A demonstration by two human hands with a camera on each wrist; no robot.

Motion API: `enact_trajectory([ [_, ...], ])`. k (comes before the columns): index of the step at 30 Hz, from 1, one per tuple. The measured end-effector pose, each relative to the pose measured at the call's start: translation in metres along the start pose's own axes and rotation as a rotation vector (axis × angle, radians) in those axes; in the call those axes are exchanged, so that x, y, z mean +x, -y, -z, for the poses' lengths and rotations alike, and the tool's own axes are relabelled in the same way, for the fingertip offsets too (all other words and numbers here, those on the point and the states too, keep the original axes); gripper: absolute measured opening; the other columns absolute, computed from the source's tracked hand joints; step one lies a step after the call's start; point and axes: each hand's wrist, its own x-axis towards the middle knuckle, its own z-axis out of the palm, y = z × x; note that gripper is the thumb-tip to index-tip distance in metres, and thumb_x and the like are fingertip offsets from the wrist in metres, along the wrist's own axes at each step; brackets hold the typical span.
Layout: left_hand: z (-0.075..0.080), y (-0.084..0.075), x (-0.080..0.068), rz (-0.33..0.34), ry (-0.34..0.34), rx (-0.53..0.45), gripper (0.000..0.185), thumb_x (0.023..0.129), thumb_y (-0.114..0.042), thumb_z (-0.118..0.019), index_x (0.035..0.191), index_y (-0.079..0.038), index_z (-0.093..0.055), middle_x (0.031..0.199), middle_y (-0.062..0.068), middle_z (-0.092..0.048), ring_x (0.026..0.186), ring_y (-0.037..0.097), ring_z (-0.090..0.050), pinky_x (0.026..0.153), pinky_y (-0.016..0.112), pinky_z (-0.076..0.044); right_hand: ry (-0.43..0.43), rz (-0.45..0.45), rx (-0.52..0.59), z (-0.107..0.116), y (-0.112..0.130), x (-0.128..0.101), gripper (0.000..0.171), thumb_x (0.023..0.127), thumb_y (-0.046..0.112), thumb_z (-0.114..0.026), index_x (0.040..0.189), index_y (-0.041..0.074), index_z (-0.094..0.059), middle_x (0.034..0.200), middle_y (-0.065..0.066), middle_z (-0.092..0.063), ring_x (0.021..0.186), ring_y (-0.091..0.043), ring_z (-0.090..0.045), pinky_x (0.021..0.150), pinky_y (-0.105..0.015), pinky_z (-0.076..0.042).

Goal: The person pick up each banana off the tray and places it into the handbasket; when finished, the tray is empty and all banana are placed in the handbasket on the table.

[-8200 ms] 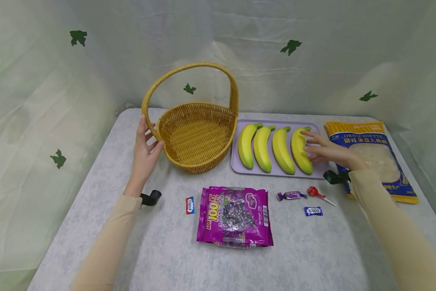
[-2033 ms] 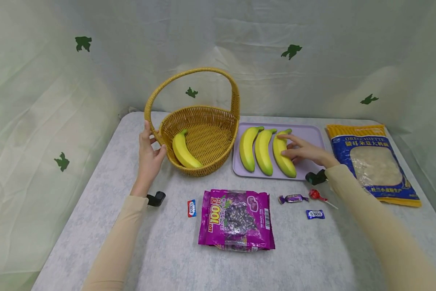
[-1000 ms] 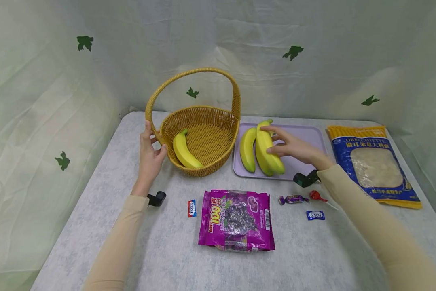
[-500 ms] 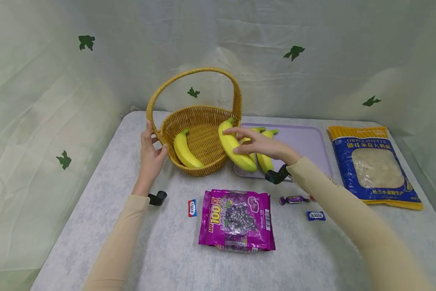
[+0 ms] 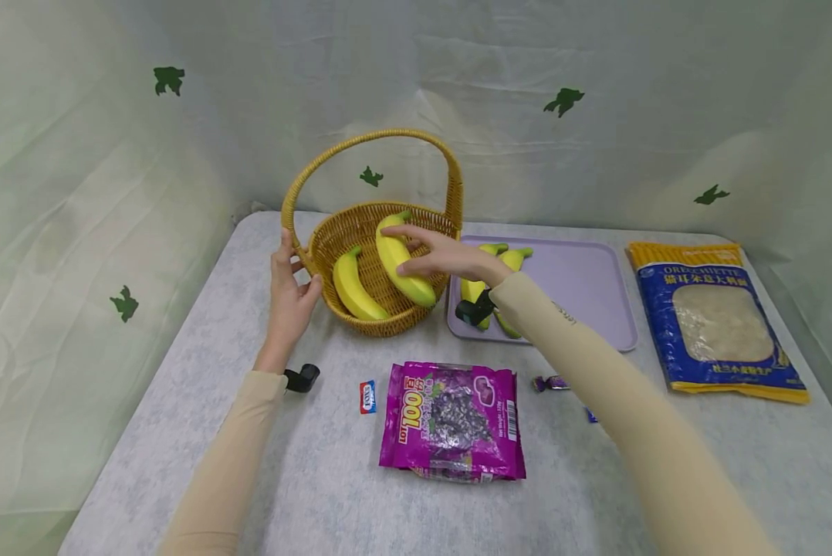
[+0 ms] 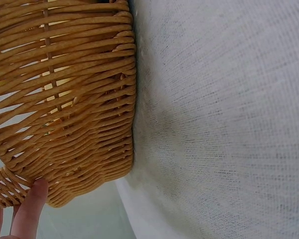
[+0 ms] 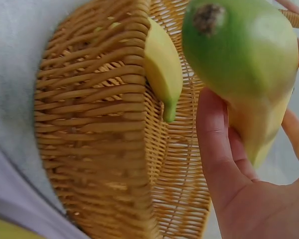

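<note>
My right hand [image 5: 447, 255] pinches a yellow banana [image 5: 397, 259] between thumb and fingers, over the right half of a wicker basket [image 5: 372, 327]. In the right wrist view the held banana [image 7: 246, 55] has its green end toward the camera, above the basket's rim. Another banana [image 5: 356, 289] lies inside the basket on the left. My left hand [image 5: 289, 297] grips the basket's left side where the tall handle meets the rim; in the left wrist view its fingers [image 6: 31, 211] press there. Two more bananas [image 5: 513, 264] lie on a lilac tray [image 5: 586, 289], partly hidden behind my right wrist.
A blue and yellow pasta bag [image 5: 722, 320] lies at the right. In front are a purple candy bag [image 5: 454, 421], a small red-and-blue candy [image 5: 367, 397] and a purple-wrapped candy [image 5: 549, 383]. My right sleeve covers most of a blue candy [image 5: 592, 415].
One banana went from tray to basket earlier. My right hand has since lifted a second from the tray and carried it left over the basket. My left hand stays at the basket.
</note>
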Motion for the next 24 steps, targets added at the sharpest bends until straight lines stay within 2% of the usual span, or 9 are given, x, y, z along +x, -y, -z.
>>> enact_trajectory([
  [5,0.000,-0.001,-0.001,0.017,0.005,0.013,0.095,0.091,0.008,-0.049,0.147,-0.056,-0.006,0.131,0.027,-0.033,0.113,0.039,-0.047,0.066,0.011,-0.042,-0.009,0.001,-0.024,-0.004,0.003,0.014,0.069,0.091,0.017,-0.062,0.151,0.023,-0.030,0.139,-0.008,-0.039,0.107,-0.023,-0.047,0.081,-0.035,-0.046],
  [11,0.000,-0.002,-0.001,0.024,0.009,0.014,0.096,0.091,0.008,-0.050,0.147,-0.056,-0.006,0.131,0.029,-0.033,0.114,0.038,-0.046,0.067,0.012,-0.041,-0.033,-0.001,-0.059,-0.011,0.001,0.027,0.063,0.091,0.015,-0.062,0.149,0.018,-0.036,0.145,-0.007,-0.037,0.122,-0.022,-0.041,0.089,-0.036,-0.046],
  [16,0.000,-0.001,0.000,0.022,0.005,0.018,0.096,0.091,0.008,-0.049,0.146,-0.057,-0.005,0.131,0.025,-0.034,0.113,0.038,-0.046,0.068,0.012,-0.042,-0.067,-0.039,-0.088,-0.018,-0.004,0.036,0.057,0.091,0.012,-0.062,0.145,0.014,-0.042,0.137,-0.010,-0.044,0.116,-0.024,-0.043,0.088,-0.036,-0.043],
  [21,0.000,0.000,-0.001,0.017,-0.001,0.018,0.095,0.091,0.008,-0.049,0.147,-0.056,-0.006,0.132,0.023,-0.035,0.113,0.039,-0.046,0.067,0.012,-0.042,-0.111,-0.077,-0.162,-0.027,-0.010,0.043,0.054,0.091,0.011,-0.062,0.143,0.012,-0.046,0.140,-0.007,-0.045,0.121,-0.025,-0.040,0.096,-0.039,-0.038],
  [24,0.000,0.000,-0.001,0.020,-0.001,0.023,0.095,0.091,0.007,-0.049,0.147,-0.056,-0.006,0.131,0.023,-0.035,0.113,0.039,-0.046,0.067,0.012,-0.041,-0.123,-0.099,-0.197,-0.034,-0.014,0.048,0.052,0.091,0.010,-0.062,0.141,0.011,-0.048,0.139,-0.009,-0.047,0.121,-0.026,-0.041,0.094,-0.038,-0.039],
])
